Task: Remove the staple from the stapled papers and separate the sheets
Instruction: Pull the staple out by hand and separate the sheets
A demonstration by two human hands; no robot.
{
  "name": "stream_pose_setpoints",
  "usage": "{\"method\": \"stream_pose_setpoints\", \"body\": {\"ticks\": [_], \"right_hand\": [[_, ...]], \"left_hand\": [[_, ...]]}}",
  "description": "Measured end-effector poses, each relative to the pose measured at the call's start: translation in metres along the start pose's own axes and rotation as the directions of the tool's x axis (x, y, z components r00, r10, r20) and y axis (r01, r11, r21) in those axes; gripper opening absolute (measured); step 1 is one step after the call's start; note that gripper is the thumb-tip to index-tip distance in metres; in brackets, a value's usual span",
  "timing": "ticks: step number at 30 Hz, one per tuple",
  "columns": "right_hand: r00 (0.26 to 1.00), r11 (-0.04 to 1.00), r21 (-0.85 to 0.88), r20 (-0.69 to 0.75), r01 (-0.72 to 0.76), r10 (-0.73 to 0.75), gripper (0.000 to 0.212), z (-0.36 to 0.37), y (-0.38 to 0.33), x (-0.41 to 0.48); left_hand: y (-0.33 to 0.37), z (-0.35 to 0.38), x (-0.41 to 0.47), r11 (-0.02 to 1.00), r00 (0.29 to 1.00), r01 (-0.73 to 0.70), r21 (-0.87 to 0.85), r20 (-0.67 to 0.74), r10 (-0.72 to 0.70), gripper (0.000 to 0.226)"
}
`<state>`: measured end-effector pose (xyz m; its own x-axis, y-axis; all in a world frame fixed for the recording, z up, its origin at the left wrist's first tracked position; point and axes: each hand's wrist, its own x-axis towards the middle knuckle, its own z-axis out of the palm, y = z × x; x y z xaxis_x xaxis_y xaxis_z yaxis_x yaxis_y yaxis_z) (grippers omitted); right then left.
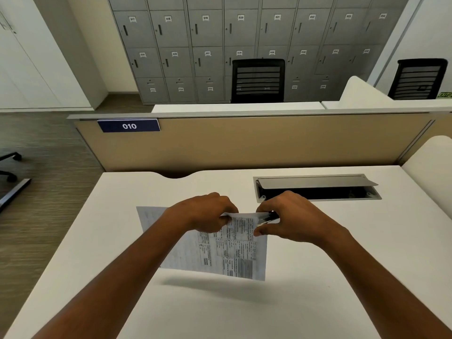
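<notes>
- The stapled papers (234,253) are held up off the white desk (318,277), a little below the middle of the view. They hang tilted, printed side up, and throw a soft shadow on the desktop beneath their near edge.
- The left hand (210,214) pinches the top edge of the papers, its fingers curled over it and the thumb underneath.
- The right hand (291,216) is at 3 o'clock from the left hand. Its fingers are clenched round a dark tool (267,216) with a silvery edge, and its thumb lies against the paper's right side.
- The tool's tip meets the papers at their top right corner. What kind of tool it is cannot be told, and the staple cannot be made out.
- At 1 o'clock from the hands, a cable hatch (315,182) is set into the desk with its grey lid propped open.
- At 12 o'clock stands a tan partition (244,143), which carries a blue label (129,126) reading 010 at its left end.
- Beyond it are a black mesh chair (258,80) and grey numbered lockers (205,45), and a second chair (419,79) stands at 2 o'clock.
</notes>
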<state>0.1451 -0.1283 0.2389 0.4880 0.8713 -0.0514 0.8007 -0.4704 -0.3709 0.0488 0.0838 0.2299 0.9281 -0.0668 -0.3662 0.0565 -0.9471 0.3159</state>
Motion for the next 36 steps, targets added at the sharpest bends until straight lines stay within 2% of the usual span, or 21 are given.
{"method": "stream_pose_setpoints", "body": {"ticks": [24,28,31,34,36], "right_hand": [[0.997,0.994,-0.085,-0.024,0.066,-0.068,0.041,0.009,0.008,0.007],[0.999,0.999,0.033,0.044,0.011,-0.012,0.042,0.011,0.015,0.005],[0.997,0.962,0.264,0.044,-0.075,0.066,0.047,0.010,0.027,-0.001],[0.988,0.857,0.511,-0.075,-0.076,0.132,0.035,0.015,0.044,-0.012],[0.962,0.718,0.688,-0.114,-0.104,0.249,0.023,0.024,0.052,-0.023]], "left_hand": [[0.001,0.003,0.008,1.000,1.000,0.005,0.019,0.006,-0.005,0.033],[0.002,0.006,0.009,1.000,0.999,-0.008,-0.009,0.036,0.008,0.033],[-0.001,0.007,0.008,0.999,0.999,0.003,-0.052,0.041,-0.001,0.033],[-0.006,0.008,0.007,0.996,1.000,-0.001,-0.089,0.020,0.003,0.031],[-0.011,0.009,0.007,0.988,1.000,-0.022,-0.156,-0.006,0.021,0.030]]}}
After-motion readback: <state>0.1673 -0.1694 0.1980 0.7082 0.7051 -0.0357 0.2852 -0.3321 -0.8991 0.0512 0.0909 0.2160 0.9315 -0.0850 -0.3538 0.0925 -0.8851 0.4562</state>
